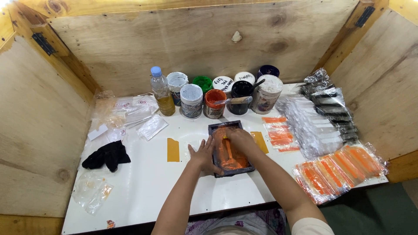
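Midway, orange ink is spread across the framed screen point(230, 150), held flat by the spread left hand point(203, 154); the right hand point(239, 138) is seemingly closed on a squeegee point(227, 142).

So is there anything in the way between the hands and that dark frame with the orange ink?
Nothing visible. The left hand rests against the left edge of the dark frame, and the right hand is already inside it, on the orange ink. The jars stand behind, clear of both.

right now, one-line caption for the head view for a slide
Left hand steadies a small dark frame coated in orange ink while the right hand works inside it, paint jars lined up behind.
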